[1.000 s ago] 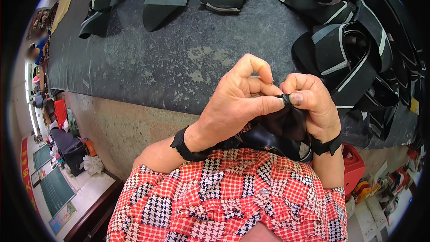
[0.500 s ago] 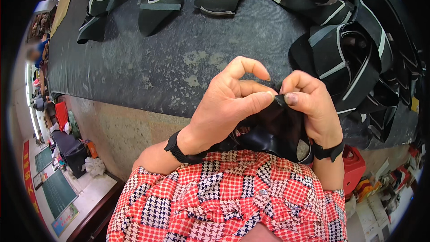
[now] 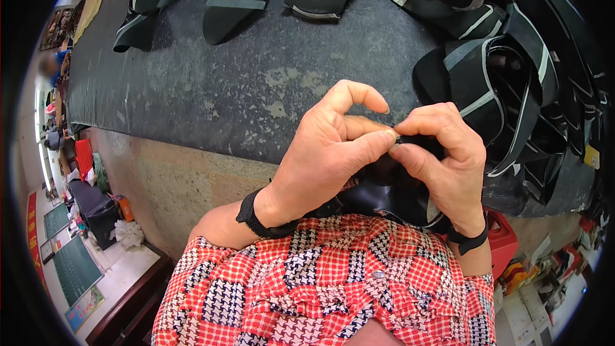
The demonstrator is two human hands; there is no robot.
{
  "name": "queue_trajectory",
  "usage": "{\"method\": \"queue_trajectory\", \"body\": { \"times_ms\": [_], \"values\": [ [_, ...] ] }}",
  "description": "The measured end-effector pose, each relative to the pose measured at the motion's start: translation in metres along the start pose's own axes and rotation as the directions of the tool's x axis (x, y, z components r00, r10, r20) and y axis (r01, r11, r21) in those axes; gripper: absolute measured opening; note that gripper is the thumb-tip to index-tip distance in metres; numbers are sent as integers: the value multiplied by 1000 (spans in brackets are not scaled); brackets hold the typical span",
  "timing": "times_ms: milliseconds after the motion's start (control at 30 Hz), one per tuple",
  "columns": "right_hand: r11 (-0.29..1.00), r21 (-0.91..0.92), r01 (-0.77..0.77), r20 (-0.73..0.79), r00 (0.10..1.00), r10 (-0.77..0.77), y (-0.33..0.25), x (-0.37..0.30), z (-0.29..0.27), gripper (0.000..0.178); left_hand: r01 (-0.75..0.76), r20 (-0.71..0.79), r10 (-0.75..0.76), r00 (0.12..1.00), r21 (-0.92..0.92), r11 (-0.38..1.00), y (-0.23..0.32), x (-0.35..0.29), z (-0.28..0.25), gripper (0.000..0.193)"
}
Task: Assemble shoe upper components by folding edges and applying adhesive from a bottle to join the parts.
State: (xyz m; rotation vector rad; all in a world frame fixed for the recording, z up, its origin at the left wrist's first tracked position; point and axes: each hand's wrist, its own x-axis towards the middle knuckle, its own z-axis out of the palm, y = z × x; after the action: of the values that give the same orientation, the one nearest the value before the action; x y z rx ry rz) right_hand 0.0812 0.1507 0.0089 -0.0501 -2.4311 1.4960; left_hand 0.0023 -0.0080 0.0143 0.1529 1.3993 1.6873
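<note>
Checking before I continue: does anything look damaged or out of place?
Yes: the dark tabletop looks worn, with pale, blotchy patches breaking up its surface beyond the left hand. I see no spill.

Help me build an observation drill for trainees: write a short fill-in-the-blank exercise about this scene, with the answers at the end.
1. The left hand pinches black material between a finger and the ____.
2. The band on the wrist of the right hand is coloured ____.
3. The larger heap of dark pieces lies to the person's ____.
4. The strips on those pieces are ____ (lighter or darker) than the pieces themselves.

Missing words: thumb; black; right; lighter.
</note>
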Motion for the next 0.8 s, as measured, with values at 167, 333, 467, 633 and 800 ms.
{"method": "queue_trajectory", "body": {
  "times_ms": [167, 333, 467, 633, 800],
  "values": [
    [786, 511, -348, 106, 933, 344, 1, -6, 8, 10, -126, 54, 118, 992, 186, 974, -4, -4, 0, 33],
    [671, 558, -488, 122, 848, 516, -5, -8, 9, 15, -122, 24, 119, 993, 167, 978, -5, -4, 9, 31],
    [690, 541, -481, 57, 839, 541, -6, -7, 11, 19, -94, 155, 63, 986, 201, 975, -3, -2, 11, 39],
    [659, 665, -353, -105, 829, 550, -3, -4, 5, 28, -79, 110, 75, 991, 33, 996, -6, 0, 14, 42],
    [791, 508, -343, -208, 842, 498, -11, -13, -8, 15, -73, 111, 71, 991, 9, 997, -6, 2, 9, 40]
  ]
}}
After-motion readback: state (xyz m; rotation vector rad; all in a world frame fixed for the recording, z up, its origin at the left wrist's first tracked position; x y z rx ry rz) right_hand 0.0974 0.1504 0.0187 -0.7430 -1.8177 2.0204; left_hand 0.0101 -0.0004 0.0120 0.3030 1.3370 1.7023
